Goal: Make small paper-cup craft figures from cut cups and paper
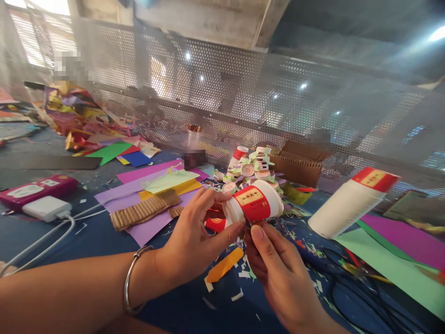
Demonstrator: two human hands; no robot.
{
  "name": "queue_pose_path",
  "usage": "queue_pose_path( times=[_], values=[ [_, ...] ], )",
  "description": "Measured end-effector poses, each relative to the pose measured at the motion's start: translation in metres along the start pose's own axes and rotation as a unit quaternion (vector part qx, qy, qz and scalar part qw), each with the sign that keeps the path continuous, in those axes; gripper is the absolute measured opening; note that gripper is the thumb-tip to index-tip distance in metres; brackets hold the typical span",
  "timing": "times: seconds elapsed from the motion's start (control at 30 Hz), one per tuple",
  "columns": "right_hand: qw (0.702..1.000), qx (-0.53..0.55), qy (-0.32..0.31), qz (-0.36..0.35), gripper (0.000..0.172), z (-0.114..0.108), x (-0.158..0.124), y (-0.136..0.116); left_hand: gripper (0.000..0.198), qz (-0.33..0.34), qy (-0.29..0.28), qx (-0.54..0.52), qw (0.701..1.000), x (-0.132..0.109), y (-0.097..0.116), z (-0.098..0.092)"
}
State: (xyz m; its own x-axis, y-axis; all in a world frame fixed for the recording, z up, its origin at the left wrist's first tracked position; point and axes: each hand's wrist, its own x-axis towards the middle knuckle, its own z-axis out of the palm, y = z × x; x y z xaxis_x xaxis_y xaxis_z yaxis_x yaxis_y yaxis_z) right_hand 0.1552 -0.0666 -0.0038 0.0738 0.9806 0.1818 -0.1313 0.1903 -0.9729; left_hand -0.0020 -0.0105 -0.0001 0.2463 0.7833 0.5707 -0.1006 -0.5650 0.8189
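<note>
My left hand (194,234) grips a white paper cup (255,204) with a red label, held on its side above the blue table (104,236). Thumb and fingers close round the cup's narrow end. My right hand (278,266) is closed just under the cup, thumb up against its lower edge, pinching something small and dark that I cannot make out. A metal bangle (130,283) sits on my left wrist. Below the hands lie an orange paper strip (225,265) and white paper scraps.
A stack of white cups (351,199) lies on its side at right. Coloured paper sheets (156,195), corrugated card (144,211), a brown box (299,164), cut cup pieces (253,169), a pink power strip (36,188) with white charger (47,208), and black cables (351,287) surround me. Perforated metal screen behind.
</note>
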Motion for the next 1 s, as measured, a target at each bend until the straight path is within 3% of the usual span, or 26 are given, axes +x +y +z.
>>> queue_pose_path(
  times=[0.13, 0.27, 0.43, 0.53, 1.0],
  values=[
    [1.000, -0.009, 0.011, -0.011, 0.034, 0.000, -0.001, 0.002, 0.031, 0.028, 0.001, 0.040, 0.999, -0.003, -0.001, 0.001],
    [1.000, -0.001, 0.012, -0.010, 0.037, 0.002, 0.001, -0.002, 0.033, 0.025, 0.014, -0.001, 1.000, -0.001, 0.000, 0.003],
    [1.000, 0.007, -0.011, -0.001, 0.032, 0.004, 0.002, -0.006, 0.043, -0.074, 0.000, -0.165, 0.983, 0.002, 0.000, 0.004],
    [1.000, 0.001, -0.021, -0.002, 0.032, 0.003, 0.003, -0.005, 0.040, -0.102, -0.008, -0.206, 0.973, 0.003, -0.001, 0.004],
    [1.000, -0.024, -0.011, -0.006, 0.031, -0.004, 0.000, 0.009, 0.035, -0.036, 0.014, -0.067, 0.997, -0.002, -0.001, 0.006]
  ],
)
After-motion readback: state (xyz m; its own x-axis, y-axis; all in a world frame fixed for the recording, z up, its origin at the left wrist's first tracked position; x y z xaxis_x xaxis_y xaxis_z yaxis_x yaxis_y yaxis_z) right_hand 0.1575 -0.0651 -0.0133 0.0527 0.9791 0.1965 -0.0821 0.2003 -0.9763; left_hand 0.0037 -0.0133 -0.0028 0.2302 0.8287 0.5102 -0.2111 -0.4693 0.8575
